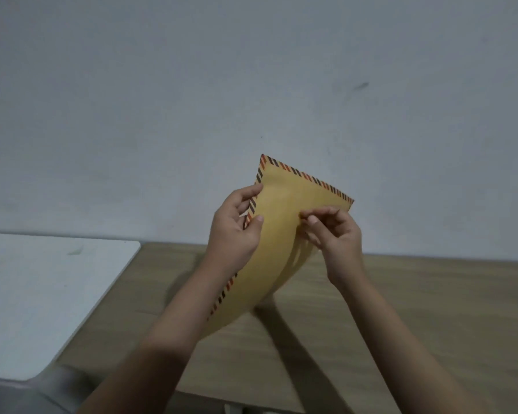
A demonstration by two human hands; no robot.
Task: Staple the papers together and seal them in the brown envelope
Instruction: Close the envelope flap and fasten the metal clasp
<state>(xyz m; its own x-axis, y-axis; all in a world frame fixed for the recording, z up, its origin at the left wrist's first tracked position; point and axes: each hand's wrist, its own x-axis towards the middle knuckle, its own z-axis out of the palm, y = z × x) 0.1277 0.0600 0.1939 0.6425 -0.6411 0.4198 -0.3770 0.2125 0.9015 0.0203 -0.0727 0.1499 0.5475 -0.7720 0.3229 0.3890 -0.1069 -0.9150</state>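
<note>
A brown envelope [284, 204] with a red-and-black striped border is held up in the air above the wooden table [431, 309]. My left hand [237, 231] grips its left striped edge, thumb on the near face and fingers behind. My right hand [335, 234] pinches the near brown layer close to the envelope's middle, pulling it away from the back. The lower part bows toward me, with a gap between its layers. No papers or stapler can be seen.
A white tabletop [42, 294] adjoins the wooden table on the left. A plain grey wall [251, 85] fills the background. The wooden table's near edge runs along the bottom of the view.
</note>
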